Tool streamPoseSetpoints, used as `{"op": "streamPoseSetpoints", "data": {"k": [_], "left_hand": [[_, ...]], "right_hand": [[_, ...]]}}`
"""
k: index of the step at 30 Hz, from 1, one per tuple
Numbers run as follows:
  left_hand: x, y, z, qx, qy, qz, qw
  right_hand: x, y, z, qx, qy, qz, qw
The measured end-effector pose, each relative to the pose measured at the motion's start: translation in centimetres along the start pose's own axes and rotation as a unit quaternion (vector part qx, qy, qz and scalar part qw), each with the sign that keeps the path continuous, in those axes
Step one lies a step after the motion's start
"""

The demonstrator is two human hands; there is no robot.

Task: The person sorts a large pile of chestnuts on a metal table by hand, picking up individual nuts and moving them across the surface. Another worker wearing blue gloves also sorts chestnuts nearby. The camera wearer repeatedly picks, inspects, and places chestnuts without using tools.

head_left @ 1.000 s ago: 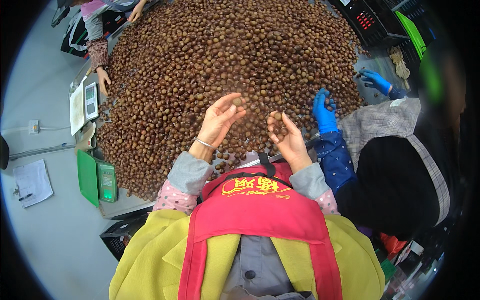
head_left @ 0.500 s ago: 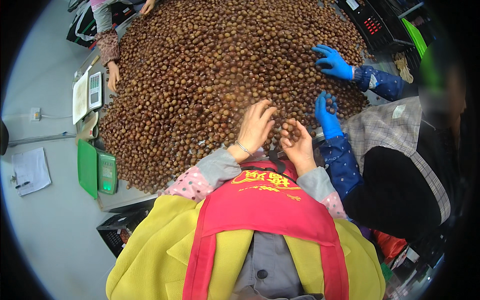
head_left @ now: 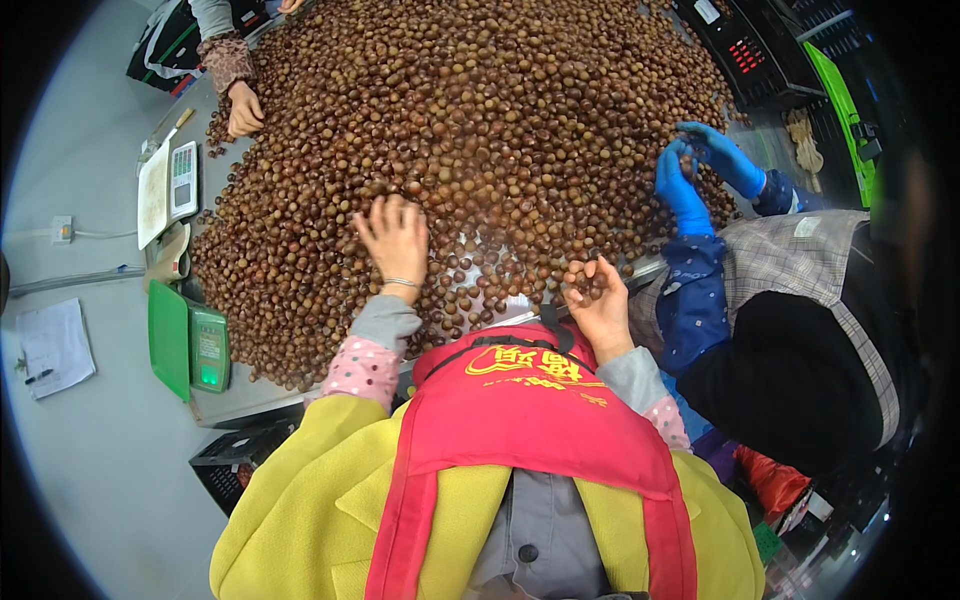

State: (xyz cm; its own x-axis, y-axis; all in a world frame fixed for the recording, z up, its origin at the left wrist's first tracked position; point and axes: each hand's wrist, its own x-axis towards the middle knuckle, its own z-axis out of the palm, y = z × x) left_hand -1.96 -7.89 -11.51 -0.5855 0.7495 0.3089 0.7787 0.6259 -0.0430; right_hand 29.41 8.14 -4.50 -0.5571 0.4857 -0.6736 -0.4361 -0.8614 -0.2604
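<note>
Having parted from the right hand (head_left: 602, 312), the left hand (head_left: 400, 243) is now reaching over the brown nuts (head_left: 500, 130) toward ten o'clock, its fingers spreading apart; the nuts are heaping up around twelve, while the right fingers at three are curling around a small handful (head_left: 591, 284), so the left is seemingly gathering anew

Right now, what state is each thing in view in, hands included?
Brown nuts: loosely heaped, sparser near the red apron
Left hand: open, fingers spread over the brown nuts
Right hand: curled around a few brown nuts
Green scale: display lit
White scale: cannot tell whether on
Paper: unfolded, pen on it
Co-worker's blue-gloved hands: close together
</note>
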Motion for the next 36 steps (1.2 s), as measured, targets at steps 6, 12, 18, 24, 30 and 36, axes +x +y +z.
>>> {"op": "streamPoseSetpoints", "data": {"k": [6,12,18,24,30,36], "left_hand": [[2.0,-8.3,-0.4,0.042,0.021,-0.136,0.99],[9.0,-0.3,-2.3,-0.25,0.119,-0.039,0.96],[12.8,13.6,-0.6,-0.274,0.004,0.202,0.94],[12.8,17.5,1.3,-0.07,-0.037,0.193,0.978],[13.1,17.8,2.0,-0.028,-0.044,0.177,0.983],[15.0,17.3,1.4,-0.093,-0.16,0.178,0.966]], "right_hand": [[-0.5,-0.3,0.2,-0.015,-0.014,-0.014,1.0],[1.0,0.2,-0.9,-0.01,-0.037,0.009,0.999],[2.0,0.1,-1.1,-0.024,-0.056,0.035,0.998],[2.5,-0.2,-0.9,-0.016,-0.041,0.054,0.998],[2.9,-0.2,-0.4,-0.055,-0.047,0.075,0.995],[2.4,-0.6,0.4,-0.069,-0.033,0.076,0.994]]}}
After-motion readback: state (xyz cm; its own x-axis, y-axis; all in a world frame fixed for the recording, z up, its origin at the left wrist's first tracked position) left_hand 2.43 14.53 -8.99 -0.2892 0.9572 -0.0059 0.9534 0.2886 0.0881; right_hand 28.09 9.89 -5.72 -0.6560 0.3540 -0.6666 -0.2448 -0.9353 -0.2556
